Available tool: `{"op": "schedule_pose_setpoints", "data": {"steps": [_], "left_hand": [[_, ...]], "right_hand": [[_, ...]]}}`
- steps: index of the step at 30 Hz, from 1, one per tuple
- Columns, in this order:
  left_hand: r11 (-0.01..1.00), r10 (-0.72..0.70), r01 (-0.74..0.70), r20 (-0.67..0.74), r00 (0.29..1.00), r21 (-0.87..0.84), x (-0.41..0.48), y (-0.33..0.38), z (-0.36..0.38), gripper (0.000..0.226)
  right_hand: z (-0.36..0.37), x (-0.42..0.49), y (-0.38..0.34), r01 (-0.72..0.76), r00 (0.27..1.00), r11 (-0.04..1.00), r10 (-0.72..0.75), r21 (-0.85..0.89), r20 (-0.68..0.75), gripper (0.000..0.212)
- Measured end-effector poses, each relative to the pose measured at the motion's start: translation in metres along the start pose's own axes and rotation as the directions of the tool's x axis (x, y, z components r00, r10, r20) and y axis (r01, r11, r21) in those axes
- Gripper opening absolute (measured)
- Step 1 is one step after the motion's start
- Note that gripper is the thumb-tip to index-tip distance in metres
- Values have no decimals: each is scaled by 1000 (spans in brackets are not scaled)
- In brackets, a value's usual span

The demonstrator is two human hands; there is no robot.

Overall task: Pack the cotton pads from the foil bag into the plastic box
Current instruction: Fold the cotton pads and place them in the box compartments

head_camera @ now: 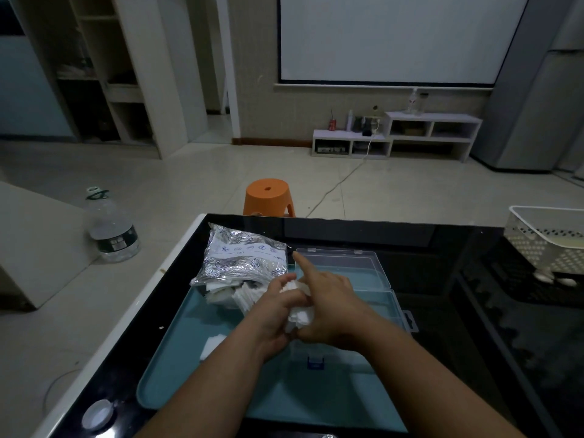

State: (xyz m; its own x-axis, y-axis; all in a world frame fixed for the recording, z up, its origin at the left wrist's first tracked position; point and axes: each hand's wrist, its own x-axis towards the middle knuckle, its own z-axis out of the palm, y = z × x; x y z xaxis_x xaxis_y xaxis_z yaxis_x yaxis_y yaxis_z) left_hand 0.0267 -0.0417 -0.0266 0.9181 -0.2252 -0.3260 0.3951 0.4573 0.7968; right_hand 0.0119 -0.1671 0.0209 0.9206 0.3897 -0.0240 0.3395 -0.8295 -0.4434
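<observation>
Left hand and right hand, its index finger straight, grip a wad of cotton pads above the open plastic box, apparently unfilled; most pads lie in the foil bag, far left.

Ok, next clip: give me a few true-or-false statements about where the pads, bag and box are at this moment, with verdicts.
1. The left hand and the right hand both hold a bunch of cotton pads. True.
2. The plastic box is closed. False: its lid is open.
3. The foil bag lies left of the box, with pads spilling from its mouth. True.
4. The orange stool stands on the table. False: it is on the floor beyond the table.
5. The white basket sits on the teal tray. False: it is on the table's right side, off the tray.
</observation>
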Motion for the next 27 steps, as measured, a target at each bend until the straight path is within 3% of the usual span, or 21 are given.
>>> {"op": "schedule_pose_setpoints", "data": {"steps": [5, 8, 10, 13, 14, 18, 24, 27], "left_hand": [[1000, 8, -7, -63, 998, 25, 1, 3, 5, 67], [1000, 27, -26, -105, 994, 7, 1, 4, 6, 59], [999, 46, -46, -114, 992, 0, 2, 5, 5, 49], [995, 85, -91, -151, 985, -35, 2, 6, 4, 42], [993, 92, -102, -154, 984, -53, 3, 7, 4, 43], [991, 101, -113, -159, 982, -67, 3, 8, 2, 43], [991, 111, -120, -130, 985, -63, -1, 8, 4, 27], [993, 99, -107, -162, 982, -47, -1, 8, 5, 28]], "right_hand": [[2, 2, 4, 4, 999, 1000, -4, -3, 42, 128], [-9, -3, 5, -10, 994, 972, -15, 234, 104, 113], [-13, -4, 5, -48, 999, 887, 35, 459, 36, 92], [-9, 2, 10, -108, 942, 892, 233, 439, -242, 32], [-9, 4, 11, -154, 912, 869, 308, 470, -270, 14], [-9, 1, 5, -242, 929, 709, 367, 663, -54, 13], [-9, -2, -3, -221, 935, 604, 355, 766, -11, 3], [-8, 2, 2, -259, 913, 628, 407, 734, -27, 9]]}}
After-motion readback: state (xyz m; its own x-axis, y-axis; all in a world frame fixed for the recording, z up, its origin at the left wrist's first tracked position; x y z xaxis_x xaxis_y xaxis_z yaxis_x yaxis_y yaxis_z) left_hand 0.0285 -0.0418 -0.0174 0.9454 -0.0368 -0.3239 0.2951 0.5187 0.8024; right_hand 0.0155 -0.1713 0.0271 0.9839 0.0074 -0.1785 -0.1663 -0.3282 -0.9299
